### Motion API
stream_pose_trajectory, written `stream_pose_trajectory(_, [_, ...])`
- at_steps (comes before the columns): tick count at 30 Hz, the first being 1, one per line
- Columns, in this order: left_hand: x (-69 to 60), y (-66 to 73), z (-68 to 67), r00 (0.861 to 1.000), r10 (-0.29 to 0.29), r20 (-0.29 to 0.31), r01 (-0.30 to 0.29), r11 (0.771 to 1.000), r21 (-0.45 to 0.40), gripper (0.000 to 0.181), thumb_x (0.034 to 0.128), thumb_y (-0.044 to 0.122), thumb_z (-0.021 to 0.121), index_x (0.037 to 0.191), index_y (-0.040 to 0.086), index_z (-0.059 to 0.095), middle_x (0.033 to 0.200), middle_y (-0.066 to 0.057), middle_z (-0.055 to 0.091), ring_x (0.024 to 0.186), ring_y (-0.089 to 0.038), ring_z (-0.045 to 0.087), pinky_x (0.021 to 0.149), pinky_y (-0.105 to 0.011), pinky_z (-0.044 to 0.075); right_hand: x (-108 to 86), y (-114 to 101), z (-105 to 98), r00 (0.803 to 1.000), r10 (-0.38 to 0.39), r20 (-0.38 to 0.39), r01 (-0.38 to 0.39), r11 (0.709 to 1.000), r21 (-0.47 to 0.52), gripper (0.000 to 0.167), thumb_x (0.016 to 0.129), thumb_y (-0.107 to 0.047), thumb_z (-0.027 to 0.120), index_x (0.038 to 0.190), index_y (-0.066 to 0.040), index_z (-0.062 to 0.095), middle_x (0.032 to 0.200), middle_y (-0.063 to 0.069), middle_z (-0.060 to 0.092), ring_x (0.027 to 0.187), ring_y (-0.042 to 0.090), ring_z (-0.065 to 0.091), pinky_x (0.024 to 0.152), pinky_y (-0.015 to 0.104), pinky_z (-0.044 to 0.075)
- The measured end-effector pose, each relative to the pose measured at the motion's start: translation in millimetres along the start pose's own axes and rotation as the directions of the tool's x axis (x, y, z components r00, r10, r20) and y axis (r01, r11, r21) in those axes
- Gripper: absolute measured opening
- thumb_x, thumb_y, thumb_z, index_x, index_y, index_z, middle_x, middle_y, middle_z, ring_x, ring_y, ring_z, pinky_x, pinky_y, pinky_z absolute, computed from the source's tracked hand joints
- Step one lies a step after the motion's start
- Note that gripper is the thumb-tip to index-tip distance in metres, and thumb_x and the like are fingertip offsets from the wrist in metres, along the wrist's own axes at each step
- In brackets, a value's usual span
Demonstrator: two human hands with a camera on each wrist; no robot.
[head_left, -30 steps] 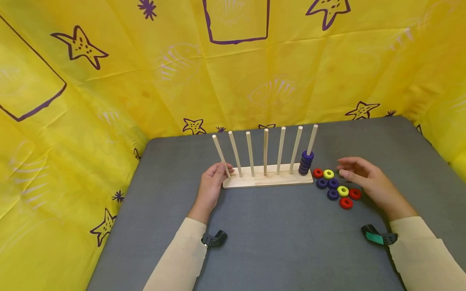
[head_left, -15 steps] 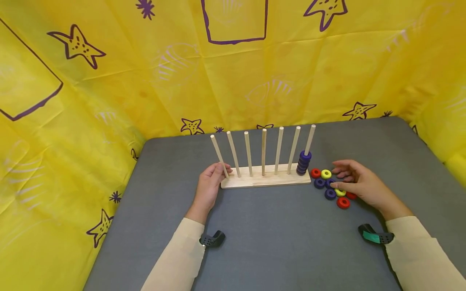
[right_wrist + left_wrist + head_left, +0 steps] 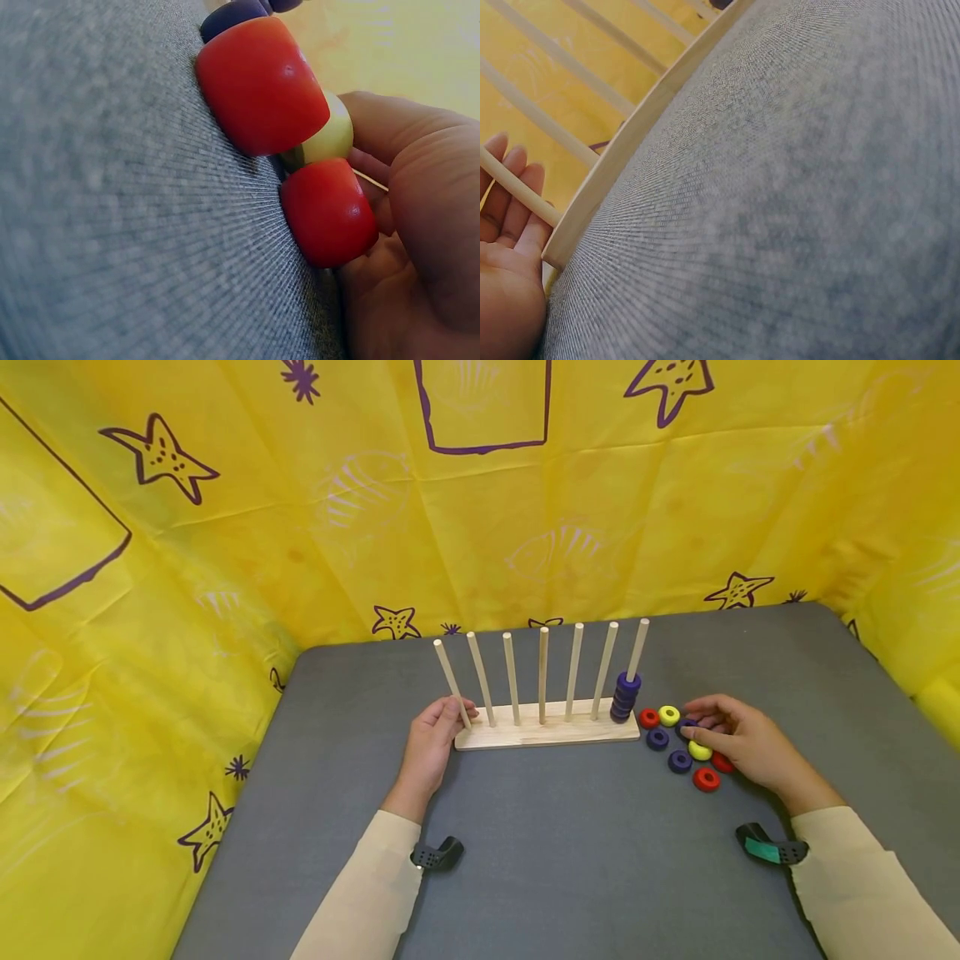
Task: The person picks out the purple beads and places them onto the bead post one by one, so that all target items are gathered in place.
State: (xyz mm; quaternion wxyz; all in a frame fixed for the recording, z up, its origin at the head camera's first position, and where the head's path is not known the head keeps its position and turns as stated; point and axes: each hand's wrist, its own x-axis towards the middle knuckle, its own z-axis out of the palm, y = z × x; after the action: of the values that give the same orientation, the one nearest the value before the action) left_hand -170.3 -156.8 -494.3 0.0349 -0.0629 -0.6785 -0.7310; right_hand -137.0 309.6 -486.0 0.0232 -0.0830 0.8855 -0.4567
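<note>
A wooden peg rack [image 3: 510,735] with several upright pegs stands on the table. My left hand [image 3: 435,735] grips its left end, thumb and fingers around the leftmost peg [image 3: 517,184]; in the left wrist view the fingers reach behind that peg. Several purple rings [image 3: 626,697] are stacked on the rightmost peg. My right hand [image 3: 742,739] pinches a loose purple ring [image 3: 683,726] between thumb and fingers. Around it lie red rings [image 3: 707,779], yellow rings [image 3: 669,716] and other purple rings [image 3: 680,762]. In the right wrist view, red rings [image 3: 262,86] hide the pinched one.
The grey cloth-covered table [image 3: 555,843] stretches in front of the rack and to both sides. A yellow patterned sheet [image 3: 465,527] hangs behind the table and along its sides. The loose rings lie close together just right of the rack.
My right hand has come left and down onto the loose rings, and its thumb and fingers have closed on a purple ring, which has shifted slightly away. The left hand stays on the rack.
</note>
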Motion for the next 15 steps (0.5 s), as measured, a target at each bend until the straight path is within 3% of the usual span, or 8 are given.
stream_pose_trajectory(6, [0.2,-0.5,-0.3,1.000,0.003,0.002,-0.003,1.000,-0.002,0.039,0.1166,0.024,0.058,0.118,-0.013,0.070,0.112,-0.015,0.073,0.117,-0.035,0.069,0.108,-0.045,0.052,-0.3,-1.2,-1.0,1.000,0.009,-0.002,-0.009,1.000,-0.016,0.031,0.104,-0.014,0.078,0.131,0.000,0.070,0.101,0.012,0.066,0.082,0.023,0.059,0.065,0.028,0.051])
stream_pose_trajectory(11, [-0.2,0.0,0.0,1.000,0.004,0.001,-0.004,1.000,-0.003,0.039,0.1166,0.024,0.057,0.118,-0.014,0.070,0.112,-0.015,0.073,0.117,-0.035,0.069,0.108,-0.045,0.052,-0.7,-0.9,0.0,1.000,-0.015,-0.009,0.015,1.000,0.004,0.031,0.101,-0.008,0.079,0.130,0.001,0.070,0.101,0.012,0.065,0.081,0.021,0.060,0.065,0.027,0.051])
stream_pose_trajectory(15, [-0.5,0.4,-0.1,1.000,0.003,-0.002,-0.003,1.000,-0.003,0.040,0.1166,0.024,0.057,0.117,-0.014,0.070,0.113,-0.017,0.074,0.117,-0.037,0.069,0.108,-0.044,0.052,0.1,-1.7,0.2,1.000,0.010,-0.009,-0.010,1.000,0.003,0.032,0.101,-0.009,0.080,0.129,0.001,0.071,0.102,0.013,0.065,0.081,0.022,0.060,0.065,0.027,0.052])
